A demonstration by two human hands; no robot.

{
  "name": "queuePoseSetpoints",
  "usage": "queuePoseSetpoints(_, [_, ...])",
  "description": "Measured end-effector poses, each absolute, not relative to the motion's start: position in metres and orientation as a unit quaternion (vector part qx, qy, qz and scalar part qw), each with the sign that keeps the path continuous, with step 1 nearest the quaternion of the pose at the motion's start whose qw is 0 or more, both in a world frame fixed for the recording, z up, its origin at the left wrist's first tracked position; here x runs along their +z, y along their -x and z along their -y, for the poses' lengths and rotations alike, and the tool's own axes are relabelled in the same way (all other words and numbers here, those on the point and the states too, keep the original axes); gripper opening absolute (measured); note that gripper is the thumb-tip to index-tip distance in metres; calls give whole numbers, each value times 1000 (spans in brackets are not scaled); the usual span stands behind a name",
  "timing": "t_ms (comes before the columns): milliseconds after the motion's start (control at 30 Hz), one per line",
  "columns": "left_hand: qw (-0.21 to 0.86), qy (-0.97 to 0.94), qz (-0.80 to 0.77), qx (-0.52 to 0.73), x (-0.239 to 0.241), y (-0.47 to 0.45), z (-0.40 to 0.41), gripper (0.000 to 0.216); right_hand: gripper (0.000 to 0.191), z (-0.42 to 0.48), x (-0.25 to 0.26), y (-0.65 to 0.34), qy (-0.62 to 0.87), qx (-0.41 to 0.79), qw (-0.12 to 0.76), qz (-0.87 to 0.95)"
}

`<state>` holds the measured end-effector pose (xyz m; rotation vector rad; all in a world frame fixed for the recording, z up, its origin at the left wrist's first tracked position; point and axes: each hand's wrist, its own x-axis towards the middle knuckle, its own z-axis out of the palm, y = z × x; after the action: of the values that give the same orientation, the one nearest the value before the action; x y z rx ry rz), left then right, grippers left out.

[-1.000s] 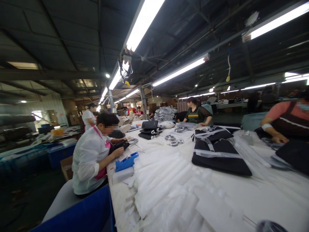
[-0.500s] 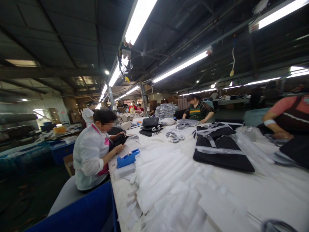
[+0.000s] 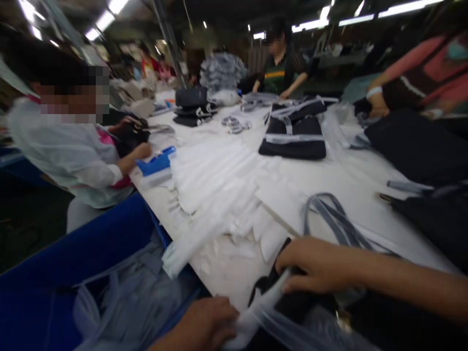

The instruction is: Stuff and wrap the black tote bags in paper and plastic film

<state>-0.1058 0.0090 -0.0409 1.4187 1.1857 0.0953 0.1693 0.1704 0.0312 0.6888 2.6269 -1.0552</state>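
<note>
My right hand (image 3: 318, 265) rests on a black bag (image 3: 292, 302) at the near edge of the white table (image 3: 351, 180), its fingers pinching a rolled white paper stuffing (image 3: 263, 304). My left hand (image 3: 204, 324) is closed around the lower end of the same white roll, beside a clear plastic sheet (image 3: 292, 334). Grey straps (image 3: 329, 219) of the bag loop over the table just beyond my right hand. The picture is smeared by motion.
A heap of white paper rolls (image 3: 215, 190) covers the table's middle. A blue bin (image 3: 73, 282) with clear plastic bags stands at the lower left. A person in white (image 3: 73, 146) sits at the left by a blue tape dispenser (image 3: 155, 161). Black bags (image 3: 294, 134) and other workers lie beyond.
The view has dropped from the hall's ceiling to the table's near edge. Both my hands, the black bag and the white roll have come into view.
</note>
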Motion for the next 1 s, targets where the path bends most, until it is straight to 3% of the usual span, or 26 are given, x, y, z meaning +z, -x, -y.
queuePoseSetpoints(133, [497,-702,-509,28,-50,108,-13,21,51,-183,38,-195,-239,-383,46,-891])
queuePoseSetpoints(233, [476,-727,-492,55,-52,107,-13,23,65,-185,38,-206,-264,-369,35,-890])
queuePoseSetpoints(433, [448,-737,-499,84,-46,103,-11,21,28,-182,25,-206,-234,-335,32,-912])
queuePoseSetpoints(533, [419,-761,-487,91,-37,99,-14,17,23,-177,26,-209,-201,-318,31,-926])
queuePoseSetpoints(667, [362,-794,-466,148,-38,89,-24,25,23,-172,22,-218,-200,-246,-52,-947])
queuePoseSetpoints(767, [403,-755,-447,262,-53,77,-29,31,20,-169,16,-224,-235,-258,-49,-936])
queuePoseSetpoints(867, [526,-635,-426,371,-71,62,-31,21,18,-165,15,-225,-241,-291,-30,-926])
queuePoseSetpoints(967, [649,-498,-400,414,-79,52,-29,6,18,-163,13,-224,-248,-294,-42,-922])
queuePoseSetpoints(1000, [663,-484,-397,411,-79,51,-27,13,18,-163,11,-223,-253,-291,-39,-922])
